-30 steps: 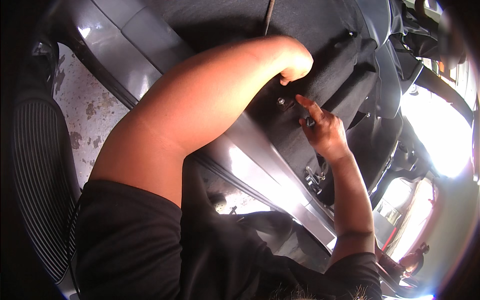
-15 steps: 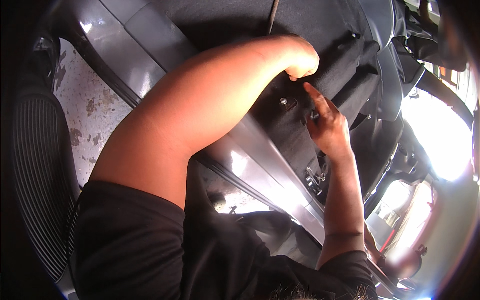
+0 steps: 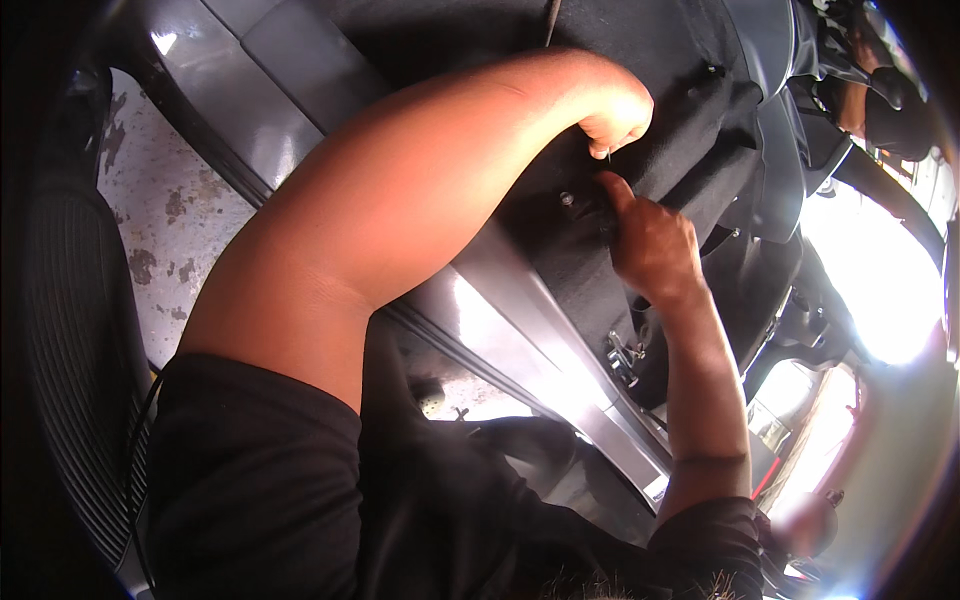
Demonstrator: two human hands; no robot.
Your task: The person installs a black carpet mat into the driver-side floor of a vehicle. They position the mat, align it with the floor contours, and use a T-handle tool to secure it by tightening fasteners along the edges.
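1. Car carpet (image 3: 570,260), black and uneven, is spreading across the far middle of the scene, under both hands.
2. Left hand (image 3: 622,115) is hanging over it, wrist bending down, fingers curling inward. A thin sliver is showing below its fingertips, too small to name, so I cannot tell whether the hand is grasping anything.
3. Right hand (image 3: 655,245) is sitting just nearer and slightly right, index finger pointing out to the spot beneath the left hand. The other fingers are mostly hiding behind its back; whether they are gripping something, I cannot tell.
4. Left arm (image 3: 400,220) is arching high from the near left, probably to clear the grey door sill (image 3: 540,345) while leaving the right hand room below.
5. A shiny bolt (image 3: 567,199) is standing up from the carpet, left of the right hand and apart from it.
6. The left arm is blocking much of the sill and carpet; the hands themselves are covering the exact working spot.
7. A metal latch (image 3: 624,358) is lying left of the right forearm, a thin rod (image 3: 552,22) is showing beyond the left arm, and another person's forearm (image 3: 853,108) is appearing far right.
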